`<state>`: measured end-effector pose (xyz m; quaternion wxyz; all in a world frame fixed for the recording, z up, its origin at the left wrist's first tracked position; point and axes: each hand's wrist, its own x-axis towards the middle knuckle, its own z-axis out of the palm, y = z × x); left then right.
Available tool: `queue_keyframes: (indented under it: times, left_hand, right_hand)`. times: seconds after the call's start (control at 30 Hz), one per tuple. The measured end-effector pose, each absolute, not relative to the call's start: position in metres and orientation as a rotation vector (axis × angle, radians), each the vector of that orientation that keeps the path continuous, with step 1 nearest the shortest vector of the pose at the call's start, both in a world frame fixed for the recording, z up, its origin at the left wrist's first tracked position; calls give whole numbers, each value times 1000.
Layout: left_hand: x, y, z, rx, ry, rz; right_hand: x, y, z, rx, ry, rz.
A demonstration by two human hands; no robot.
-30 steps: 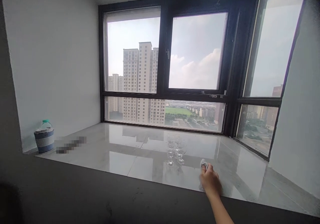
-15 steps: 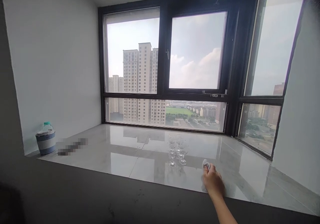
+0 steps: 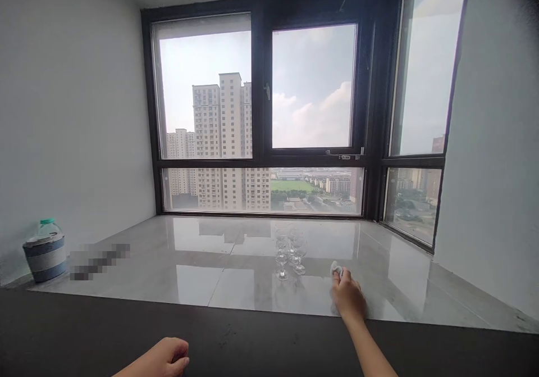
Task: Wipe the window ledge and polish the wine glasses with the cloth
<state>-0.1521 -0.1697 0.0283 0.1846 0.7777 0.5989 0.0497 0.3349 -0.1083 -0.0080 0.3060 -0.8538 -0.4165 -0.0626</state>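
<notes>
1. your right hand is pressed down on the shiny stone ledge, close to its front edge.
2. that hand is closed around a small white cloth. a bit of the cloth pokes out past your fingers on the far side, and it looks to lie on the ledge.
3. the little wine glasses stand in a tight bunch on the ledge, near the cloth and just to its left. they are upright. your hand does not touch them.
4. i cannot tell how many glasses there are, as they are clear and stand one behind the other.
5. your left hand is low down, in front of the ledge, over the dark strip that runs along the ledge's front edge. its fingers are curled in loosely. it looks to hold nothing, but i cannot tell for sure.
6. a plastic jug with a green cap and blue stripes stands at the far left end of the ledge, well apart from the glasses, by the white wall.
7. a big window with a dark frame runs along the back of the ledge. tall buildings and clouds show through it.
</notes>
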Motion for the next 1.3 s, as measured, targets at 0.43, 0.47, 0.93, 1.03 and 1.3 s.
queue_keyframes:
  times: [0.43, 0.47, 0.93, 1.03, 1.3]
  left_hand:
    - [15, -63, 66, 2807, 1175, 203]
    - [25, -56, 63, 2829, 1171, 182]
    - [102, -10, 33, 2799, 1091, -55]
    - [95, -8, 32, 2839, 1099, 11]
    - [14, 26, 24, 2782, 1412, 83]
  right_hand:
    - [340, -103, -15, -2232, -1067, -187]
    - [339, -104, -14, -2233, -1061, -180]
    - [338, -111, -9, -2221, -995, -123]
    - [339, -112, -8, -2212, -999, -115]
    - [340, -113, -9, -2222, -981, -111]
